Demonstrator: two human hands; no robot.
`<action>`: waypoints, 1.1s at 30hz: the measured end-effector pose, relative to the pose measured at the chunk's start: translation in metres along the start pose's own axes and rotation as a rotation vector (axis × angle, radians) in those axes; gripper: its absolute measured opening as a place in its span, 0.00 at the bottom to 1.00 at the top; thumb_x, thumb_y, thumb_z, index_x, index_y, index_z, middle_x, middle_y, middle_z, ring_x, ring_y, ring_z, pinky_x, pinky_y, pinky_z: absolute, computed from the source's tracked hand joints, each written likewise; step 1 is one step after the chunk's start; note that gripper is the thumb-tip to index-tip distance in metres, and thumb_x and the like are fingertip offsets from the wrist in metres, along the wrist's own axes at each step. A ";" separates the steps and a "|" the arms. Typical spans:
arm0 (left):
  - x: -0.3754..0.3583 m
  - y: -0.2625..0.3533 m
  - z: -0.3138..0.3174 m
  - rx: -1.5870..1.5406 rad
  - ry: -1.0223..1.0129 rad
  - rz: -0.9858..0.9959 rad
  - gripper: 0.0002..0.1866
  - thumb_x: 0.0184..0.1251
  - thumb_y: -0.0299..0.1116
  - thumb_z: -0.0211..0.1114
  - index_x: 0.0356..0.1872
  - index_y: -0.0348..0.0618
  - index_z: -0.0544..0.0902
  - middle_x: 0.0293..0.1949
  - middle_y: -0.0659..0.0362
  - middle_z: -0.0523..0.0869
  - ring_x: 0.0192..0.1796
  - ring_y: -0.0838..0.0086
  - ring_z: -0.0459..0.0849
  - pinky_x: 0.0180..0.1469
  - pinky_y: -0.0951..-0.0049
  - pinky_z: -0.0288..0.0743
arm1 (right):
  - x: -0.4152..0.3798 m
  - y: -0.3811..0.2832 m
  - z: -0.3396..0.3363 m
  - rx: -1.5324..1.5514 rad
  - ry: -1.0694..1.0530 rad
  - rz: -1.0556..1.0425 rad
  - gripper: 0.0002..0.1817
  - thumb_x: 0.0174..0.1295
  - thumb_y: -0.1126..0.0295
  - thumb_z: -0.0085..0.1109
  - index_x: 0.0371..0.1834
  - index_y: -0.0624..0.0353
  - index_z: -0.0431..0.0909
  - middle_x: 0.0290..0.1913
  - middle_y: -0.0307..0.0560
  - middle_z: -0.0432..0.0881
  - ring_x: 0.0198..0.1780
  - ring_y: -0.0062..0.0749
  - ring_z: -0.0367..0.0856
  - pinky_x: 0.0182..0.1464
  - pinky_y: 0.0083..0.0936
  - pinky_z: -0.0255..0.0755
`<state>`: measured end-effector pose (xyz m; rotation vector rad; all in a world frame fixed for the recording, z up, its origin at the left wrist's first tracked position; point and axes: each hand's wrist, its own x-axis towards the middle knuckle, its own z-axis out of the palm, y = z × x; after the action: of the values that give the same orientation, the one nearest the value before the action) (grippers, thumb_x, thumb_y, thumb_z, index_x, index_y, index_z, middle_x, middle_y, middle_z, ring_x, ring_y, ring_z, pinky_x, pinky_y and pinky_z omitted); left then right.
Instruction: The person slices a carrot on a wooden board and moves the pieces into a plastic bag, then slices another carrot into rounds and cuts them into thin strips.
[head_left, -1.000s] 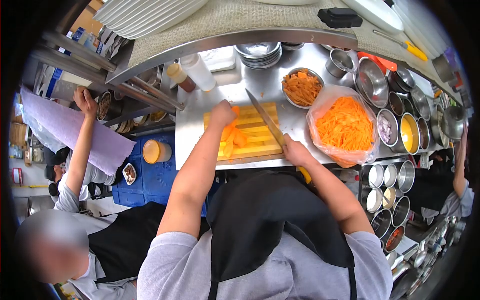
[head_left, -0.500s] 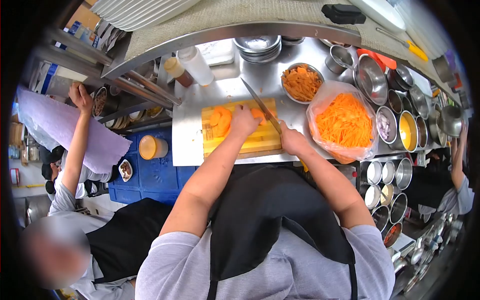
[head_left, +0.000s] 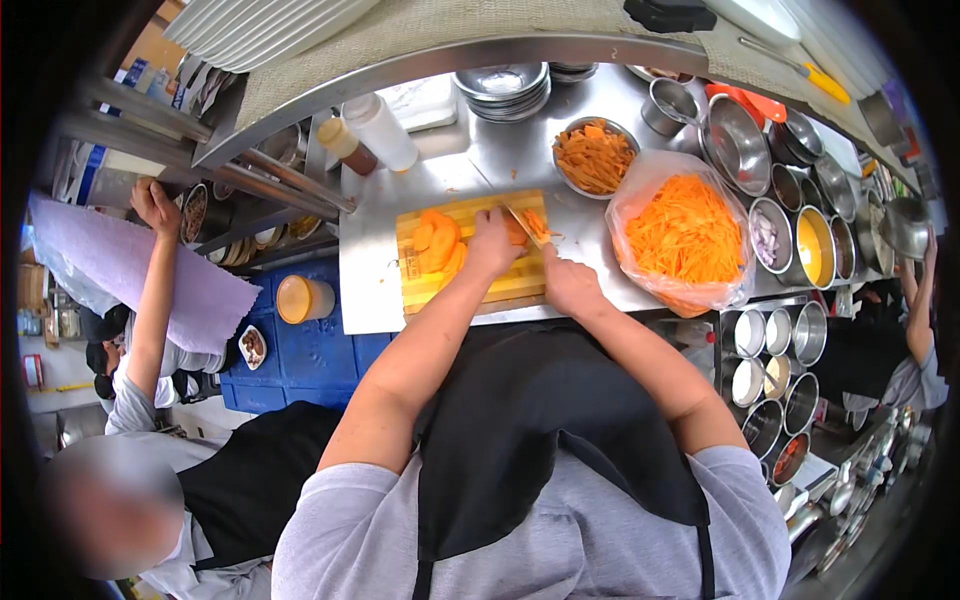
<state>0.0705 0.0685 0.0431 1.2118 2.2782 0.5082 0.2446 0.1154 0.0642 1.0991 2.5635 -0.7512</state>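
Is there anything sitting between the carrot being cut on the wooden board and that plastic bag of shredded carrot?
Nothing visible. The orange carrot piece lies under the knife blade on the yellow wooden cutting board. Between it and the clear plastic bag of shredded carrot is only bare steel counter.

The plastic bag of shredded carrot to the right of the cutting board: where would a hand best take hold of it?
Probably at the rolled-open rim of the plastic bag, pinched from above on the side facing the cutting board. The film there stands free of the shredded carrot, while the body bulges soft and full, with metal containers crowding its far side.
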 end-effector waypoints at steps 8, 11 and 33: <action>-0.001 -0.028 0.013 -0.102 0.217 0.202 0.22 0.56 0.30 0.75 0.53 0.43 0.80 0.57 0.45 0.78 0.55 0.45 0.83 0.57 0.51 0.80 | 0.001 0.005 -0.012 -0.012 -0.050 -0.013 0.19 0.67 0.74 0.49 0.60 0.63 0.66 0.43 0.66 0.88 0.47 0.60 0.89 0.51 0.53 0.81; -0.001 -0.026 0.000 -0.029 0.244 0.410 0.11 0.60 0.27 0.69 0.44 0.39 0.85 0.52 0.48 0.83 0.55 0.49 0.82 0.59 0.56 0.78 | 0.000 0.007 -0.027 -0.009 -0.059 -0.022 0.21 0.65 0.74 0.50 0.62 0.63 0.66 0.43 0.67 0.88 0.48 0.61 0.88 0.52 0.53 0.79; 0.016 -0.048 0.018 0.025 0.284 0.644 0.04 0.59 0.27 0.68 0.34 0.42 0.87 0.41 0.54 0.87 0.46 0.54 0.84 0.52 0.58 0.80 | -0.005 -0.006 -0.024 -0.046 -0.046 -0.051 0.14 0.67 0.73 0.48 0.55 0.63 0.65 0.40 0.68 0.88 0.45 0.64 0.89 0.49 0.54 0.80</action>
<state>0.0423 0.0581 -0.0016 2.0014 2.0732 0.9320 0.2433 0.1220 0.0885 0.9942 2.5659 -0.7167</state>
